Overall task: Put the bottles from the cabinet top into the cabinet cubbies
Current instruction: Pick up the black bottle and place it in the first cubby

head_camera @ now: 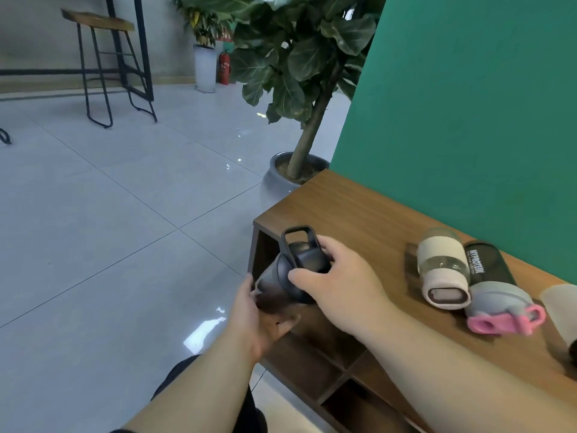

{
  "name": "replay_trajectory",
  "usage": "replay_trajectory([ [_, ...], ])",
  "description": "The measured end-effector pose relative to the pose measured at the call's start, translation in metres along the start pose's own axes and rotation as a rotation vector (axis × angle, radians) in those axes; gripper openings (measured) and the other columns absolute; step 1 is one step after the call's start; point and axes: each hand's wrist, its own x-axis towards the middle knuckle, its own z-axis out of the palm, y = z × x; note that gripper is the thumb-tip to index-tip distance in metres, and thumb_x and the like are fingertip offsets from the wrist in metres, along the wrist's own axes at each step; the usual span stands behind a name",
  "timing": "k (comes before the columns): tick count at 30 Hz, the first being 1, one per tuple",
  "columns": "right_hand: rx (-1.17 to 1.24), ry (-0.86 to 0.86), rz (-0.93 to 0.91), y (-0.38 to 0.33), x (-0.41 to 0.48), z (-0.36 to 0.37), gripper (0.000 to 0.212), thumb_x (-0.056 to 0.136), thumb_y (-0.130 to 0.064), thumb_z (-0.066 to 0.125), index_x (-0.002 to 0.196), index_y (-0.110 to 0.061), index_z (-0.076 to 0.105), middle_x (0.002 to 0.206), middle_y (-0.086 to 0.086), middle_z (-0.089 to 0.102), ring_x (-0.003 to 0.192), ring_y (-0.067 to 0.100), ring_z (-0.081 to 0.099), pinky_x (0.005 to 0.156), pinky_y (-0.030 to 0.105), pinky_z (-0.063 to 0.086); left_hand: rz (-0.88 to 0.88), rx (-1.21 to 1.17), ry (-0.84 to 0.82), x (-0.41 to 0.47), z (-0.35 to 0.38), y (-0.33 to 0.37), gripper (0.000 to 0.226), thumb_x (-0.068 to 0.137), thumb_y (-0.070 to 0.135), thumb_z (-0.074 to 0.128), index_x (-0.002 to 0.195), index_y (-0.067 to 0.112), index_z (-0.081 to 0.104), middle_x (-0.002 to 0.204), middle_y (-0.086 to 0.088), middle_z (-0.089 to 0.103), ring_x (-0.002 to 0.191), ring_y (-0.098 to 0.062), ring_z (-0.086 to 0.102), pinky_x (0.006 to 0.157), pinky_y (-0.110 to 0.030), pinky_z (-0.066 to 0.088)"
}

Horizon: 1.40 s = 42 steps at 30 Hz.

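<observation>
A dark bottle (288, 271) with a black carry-loop lid is tilted in front of the wooden cabinet's (352, 210) left end, just off the top edge. My right hand (338, 285) grips it around the lid and neck. My left hand (260, 320) cups its lower body from below. On the cabinet top lie a beige-sleeved glass bottle (443, 271) and a black shaker bottle (491, 270) with a grey lid and pink cap, side by side. A pale bottle (562, 304) is cut off at the right edge. Open cubbies (315, 370) show below my arms.
A large potted plant (293, 179) stands on the floor just past the cabinet's far left end. A green wall (468, 104) backs the cabinet. A bar stool (100, 67) and a high table stand far off across the tiled floor.
</observation>
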Motion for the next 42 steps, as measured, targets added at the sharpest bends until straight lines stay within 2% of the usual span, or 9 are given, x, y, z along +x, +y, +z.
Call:
replay_trajectory([
  [4, 0.099, 0.075, 0.148, 0.038, 0.004, 0.032, 0.029, 0.072, -0.042, 0.072, 0.099, -0.043, 0.062, 0.089, -0.022, 0.069, 0.085, -0.002, 0.064, 0.074, 0.027, 0.056, -0.046, 0.034, 0.140, 0.012, 0.002, -0.010, 0.047, 0.097, 0.048, 0.057, 0.126, 0.012, 0.063, 0.118, -0.023, 0.072, 0.099, -0.039, 0.073, 0.084, -0.051, 0.063],
  [8, 0.192, -0.012, 0.190, 0.069, -0.003, 0.069, 0.077, 0.062, -0.028, 0.085, 0.127, -0.046, 0.047, 0.115, -0.020, 0.062, 0.103, -0.004, 0.060, 0.069, 0.012, 0.048, -0.176, 0.175, 0.192, 0.045, -0.010, -0.005, 0.053, 0.087, 0.051, 0.067, 0.123, 0.012, 0.069, 0.114, -0.020, 0.078, 0.105, -0.040, 0.073, 0.101, -0.052, 0.056],
  [12, 0.264, 0.053, 0.257, 0.104, 0.003, 0.094, 0.090, 0.060, -0.016, 0.092, 0.124, -0.050, 0.039, 0.110, -0.025, 0.061, 0.100, -0.011, 0.058, 0.065, 0.002, 0.045, -0.330, 0.332, 0.221, 0.104, -0.031, -0.020, 0.058, 0.076, 0.050, 0.074, 0.121, 0.015, 0.075, 0.107, -0.016, 0.082, 0.099, -0.038, 0.077, 0.095, -0.049, 0.059],
  [15, 0.255, 0.125, 0.330, 0.124, 0.016, 0.108, 0.099, 0.058, -0.023, 0.094, 0.134, -0.041, 0.035, 0.107, -0.024, 0.059, 0.096, -0.006, 0.058, 0.068, 0.007, 0.045, -0.367, 0.325, 0.244, 0.114, -0.024, -0.026, 0.048, 0.087, 0.048, 0.067, 0.116, 0.012, 0.078, 0.098, -0.013, 0.083, 0.094, -0.034, 0.077, 0.079, -0.038, 0.062],
  [19, 0.169, 0.183, 0.370, 0.146, 0.041, 0.126, 0.104, 0.054, -0.034, 0.095, 0.139, -0.033, 0.036, 0.120, -0.016, 0.061, 0.112, 0.006, 0.061, 0.082, 0.016, 0.051, -0.341, 0.158, 0.289, 0.131, -0.017, -0.031, 0.043, 0.098, 0.038, 0.054, 0.118, 0.005, 0.072, 0.092, -0.019, 0.082, 0.090, -0.036, 0.073, 0.062, -0.038, 0.061],
  [22, 0.087, 0.228, 0.394, 0.155, 0.061, 0.137, 0.115, 0.056, -0.044, 0.092, 0.149, -0.025, 0.028, 0.137, -0.004, 0.057, 0.126, 0.015, 0.056, 0.092, 0.026, 0.053, -0.227, -0.056, 0.362, 0.152, -0.022, -0.033, 0.056, 0.089, 0.054, 0.054, 0.127, 0.015, 0.067, 0.116, -0.018, 0.077, 0.099, -0.041, 0.073, 0.081, -0.053, 0.063],
  [24, 0.048, 0.221, 0.393, 0.157, 0.074, 0.143, 0.118, 0.060, -0.047, 0.089, 0.153, -0.021, 0.021, 0.145, 0.002, 0.051, 0.131, 0.021, 0.053, 0.097, 0.032, 0.053, -0.171, -0.170, 0.407, 0.168, -0.030, -0.033, 0.076, 0.076, 0.069, 0.053, 0.135, 0.022, 0.062, 0.123, -0.016, 0.074, 0.108, -0.043, 0.071, 0.093, -0.064, 0.056],
  [30, -0.070, 0.177, 0.408, 0.167, 0.107, 0.153, 0.115, 0.066, -0.059, 0.081, 0.153, -0.021, 0.016, 0.156, 0.007, 0.035, 0.136, 0.028, 0.047, 0.101, 0.039, 0.050, -0.174, -0.208, 0.398, 0.206, -0.047, -0.041, 0.123, 0.042, 0.093, 0.051, 0.150, 0.035, 0.046, 0.144, -0.012, 0.062, 0.125, -0.043, 0.062, 0.101, -0.062, 0.049],
  [42, -0.081, 0.211, 0.479, 0.178, 0.128, 0.161, 0.114, 0.065, -0.058, 0.081, 0.154, -0.023, 0.018, 0.155, 0.006, 0.038, 0.134, 0.030, 0.048, 0.099, 0.044, 0.051, -0.139, -0.192, 0.269, 0.206, -0.035, -0.039, 0.127, 0.039, 0.095, 0.057, 0.151, 0.037, 0.047, 0.153, -0.010, 0.055, 0.135, -0.037, 0.055, 0.111, -0.056, 0.045],
])
